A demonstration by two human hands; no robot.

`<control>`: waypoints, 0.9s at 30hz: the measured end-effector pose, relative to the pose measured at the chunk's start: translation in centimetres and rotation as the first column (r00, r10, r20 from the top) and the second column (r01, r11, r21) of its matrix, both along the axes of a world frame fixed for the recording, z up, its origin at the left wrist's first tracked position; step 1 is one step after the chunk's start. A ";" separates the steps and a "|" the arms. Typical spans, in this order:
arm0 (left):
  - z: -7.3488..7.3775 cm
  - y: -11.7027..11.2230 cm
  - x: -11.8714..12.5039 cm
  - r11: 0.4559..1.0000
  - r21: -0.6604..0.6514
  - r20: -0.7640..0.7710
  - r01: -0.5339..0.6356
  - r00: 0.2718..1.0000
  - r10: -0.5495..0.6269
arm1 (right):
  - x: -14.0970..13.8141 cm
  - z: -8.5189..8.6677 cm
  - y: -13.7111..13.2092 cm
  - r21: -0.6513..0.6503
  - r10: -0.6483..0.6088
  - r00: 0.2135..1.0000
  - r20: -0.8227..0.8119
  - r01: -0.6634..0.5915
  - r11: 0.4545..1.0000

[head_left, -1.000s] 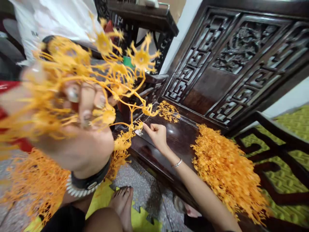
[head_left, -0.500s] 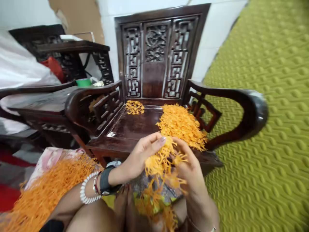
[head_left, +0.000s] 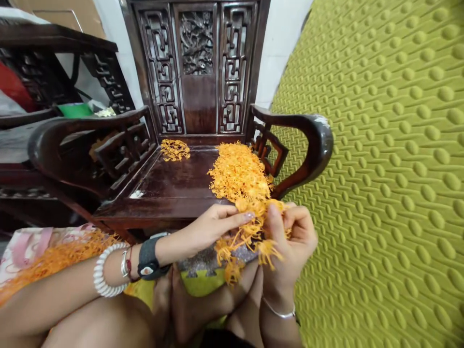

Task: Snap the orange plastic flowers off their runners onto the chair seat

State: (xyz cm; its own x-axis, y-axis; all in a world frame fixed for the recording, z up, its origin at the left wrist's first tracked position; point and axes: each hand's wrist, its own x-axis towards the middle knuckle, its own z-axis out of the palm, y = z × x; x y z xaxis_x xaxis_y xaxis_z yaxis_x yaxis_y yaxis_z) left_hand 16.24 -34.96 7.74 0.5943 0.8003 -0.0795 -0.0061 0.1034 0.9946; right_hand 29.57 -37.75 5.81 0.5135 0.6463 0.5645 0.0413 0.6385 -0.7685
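Observation:
A tangled bunch of orange branching strands (head_left: pixel 250 237) hangs just off the front edge of the chair seat. My left hand (head_left: pixel 213 227), with a black wristband and a white beaded bracelet, reaches in from the left and pinches the bunch at its fingertips. From the right, my right hand (head_left: pixel 293 241), wearing a thin silver bangle, curls around the same bunch. Behind them a large heap of orange strands (head_left: pixel 239 174) lies on the dark wooden seat (head_left: pixel 170 179), and a smaller heap (head_left: pixel 174 150) sits near the backrest. More strands (head_left: pixel 61 256) lie on a patterned cloth at lower left.
The seat belongs to a dark carved wooden armchair with a fretwork back (head_left: pixel 195 67). A green dimpled mat (head_left: pixel 384 193) fills the right side. A similar wooden chair and side table stand at left. My bare legs and feet lie below my hands.
The view has swung from a tilted angle to face the chair. My right hand has left the seat and joined my left hand on the bunch, now lower and held in front of me.

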 end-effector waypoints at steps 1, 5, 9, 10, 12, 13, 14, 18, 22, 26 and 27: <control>0.1 -0.1 -0.1 0.997 0.075 -0.023 0.023 1.000 -0.022 | 0.3 -0.3 -0.3 -0.028 0.041 0.998 -0.057 -0.043 0.999; 0.1 0.0 -1.2 0.967 0.256 -0.092 0.013 0.996 0.011 | 1.2 -2.1 -1.8 -0.177 0.213 0.951 -0.225 -0.255 0.951; -0.7 0.3 -1.9 0.973 0.216 -0.040 -0.076 0.995 0.086 | 1.4 -4.6 -2.8 -0.371 0.380 0.916 -0.124 -0.398 0.839; -0.9 0.4 -1.9 0.978 0.192 -0.044 -0.082 0.995 0.092 | 1.4 -5.1 -2.9 -0.425 0.464 0.883 -0.072 -0.448 0.787; -1.2 0.3 -1.9 0.981 0.167 -0.082 -0.103 0.990 0.118 | 1.6 -6.0 -3.0 -0.537 0.616 0.787 0.036 -0.505 0.676; -1.3 0.1 -1.9 0.981 0.154 -0.113 -0.114 0.985 0.132 | 1.7 -6.3 -3.0 -0.577 0.651 0.754 0.086 -0.495 0.649; -1.3 0.0 -1.9 0.986 0.128 -0.142 -0.109 0.982 0.127 | 1.8 -6.6 -3.1 -0.598 0.654 0.745 0.134 -0.465 0.652; -1.4 -0.3 -2.7 0.986 -0.071 -0.202 0.150 0.966 -0.162 | 2.6 -7.5 -3.0 -0.520 0.461 0.833 0.306 -0.260 0.814; -2.1 0.2 -3.7 0.979 -0.049 -0.198 0.198 0.959 -0.204 | 2.8 -8.2 -2.8 -0.407 0.367 0.891 0.268 -0.240 0.881; -2.8 0.9 -4.5 0.995 0.032 -0.194 0.099 0.977 -0.091 | 2.1 -7.7 -3.2 -0.262 0.111 0.917 0.384 -0.008 0.965; -2.9 0.9 -4.7 0.996 0.026 -0.210 0.084 0.975 -0.077 | 1.9 -7.3 -3.4 -0.186 0.007 0.891 0.455 0.087 0.979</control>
